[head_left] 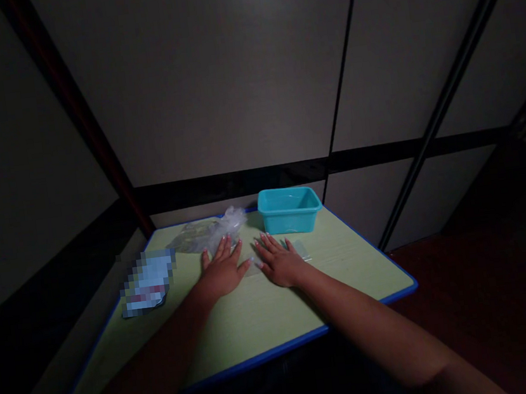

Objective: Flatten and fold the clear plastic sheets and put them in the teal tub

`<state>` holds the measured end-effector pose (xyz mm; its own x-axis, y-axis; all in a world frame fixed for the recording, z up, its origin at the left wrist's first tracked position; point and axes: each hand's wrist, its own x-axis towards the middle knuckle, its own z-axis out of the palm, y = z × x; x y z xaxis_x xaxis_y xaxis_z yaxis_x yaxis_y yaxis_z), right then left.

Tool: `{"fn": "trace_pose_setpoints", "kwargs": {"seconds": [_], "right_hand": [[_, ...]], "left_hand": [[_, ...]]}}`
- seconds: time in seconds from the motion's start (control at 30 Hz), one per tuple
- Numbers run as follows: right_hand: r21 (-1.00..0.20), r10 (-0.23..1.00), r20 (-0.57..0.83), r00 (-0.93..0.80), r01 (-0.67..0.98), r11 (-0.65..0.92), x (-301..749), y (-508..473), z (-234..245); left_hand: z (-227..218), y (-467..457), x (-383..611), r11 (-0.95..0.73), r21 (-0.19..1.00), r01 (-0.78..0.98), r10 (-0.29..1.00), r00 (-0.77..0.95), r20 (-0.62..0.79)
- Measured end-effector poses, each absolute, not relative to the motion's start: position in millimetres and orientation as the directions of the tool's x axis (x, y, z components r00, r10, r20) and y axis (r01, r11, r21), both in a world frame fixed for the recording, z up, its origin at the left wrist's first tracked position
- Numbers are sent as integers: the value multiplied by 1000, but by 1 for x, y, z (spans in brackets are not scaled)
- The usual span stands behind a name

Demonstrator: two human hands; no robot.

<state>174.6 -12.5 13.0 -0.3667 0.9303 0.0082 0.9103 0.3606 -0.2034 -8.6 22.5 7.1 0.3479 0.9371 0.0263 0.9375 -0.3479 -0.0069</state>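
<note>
Both hands lie flat near the middle of a small pale table [269, 324]. My left hand [224, 272] has its fingers spread, the tips close to a crumpled clear plastic bag [195, 236]. To its right, my right hand [279, 262] is also spread palm down, thumb near the left thumb. Beneath and beside the right hand shows a thin clear plastic sheet or sleeve [302, 251]; most of it is covered, so its shape is unclear. Just beyond the right fingertips stands a turquoise plastic basket [289, 219], its visible inside showing no contents.
At the table's left edge lies a pale blue packet [151, 278], blurred out in part. Blue edging [281, 348] runs round the table. Large panelled cupboard doors [221, 87] rise directly behind it. A dark reddish floor [472, 299] shows at right.
</note>
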Motion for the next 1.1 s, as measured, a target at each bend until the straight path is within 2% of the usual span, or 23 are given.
{"fn": "trace_pose_setpoints", "kwargs": {"seconds": [0.2,0.5,0.87,1.1], "right_hand": [[-218,937,-111,-330,928,301,185,-10,15],[-183,936,-263,-234,965,190,214,-2,27],[-186,941,-299,-160,977,106,252,7,22],[-186,959,-274,-68,982,17,264,5,25]], "left_hand": [[4,24,-10,-351,35,936,931,353,-99],[8,26,-14,-360,42,932,922,362,-137],[12,24,-14,-353,40,935,923,355,-150],[11,24,-14,-338,33,940,930,340,-139]]}}
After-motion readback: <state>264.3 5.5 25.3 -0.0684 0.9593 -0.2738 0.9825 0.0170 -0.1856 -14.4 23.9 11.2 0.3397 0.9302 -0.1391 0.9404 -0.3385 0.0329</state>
